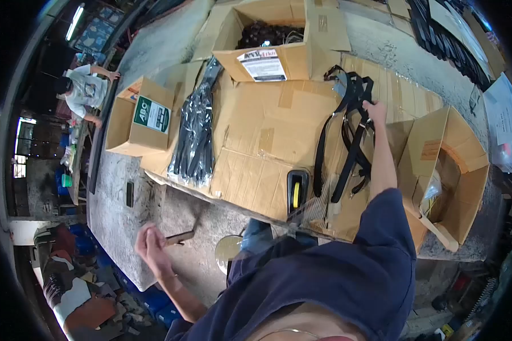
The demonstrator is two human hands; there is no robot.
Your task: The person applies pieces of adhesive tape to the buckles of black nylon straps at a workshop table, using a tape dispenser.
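Observation:
Black belts (pixel 354 149) with metal buckles lie in a loose bundle on the right part of the cardboard-covered table. My right hand (pixel 374 112) is closed around the upper part of the bundle, and the strap ends hang down toward me. Out over the floor gap at the lower left, my left hand (pixel 152 248) has its fingers curled together. Whatever it may hold is too small or blurred to make out. A clear plastic bag packed with black straps (pixel 194 128) lies left of centre. Near the front edge sits a black tape dispenser-like object (pixel 297 192) with a yellow core.
An open carton of dark items (pixel 261 62) stands at the back. A smaller carton with a green label (pixel 140 122) is at left, an open carton (pixel 446 170) at right. Cardboard sheets (pixel 256 125) cover the table. A person (pixel 88 94) stands at far left.

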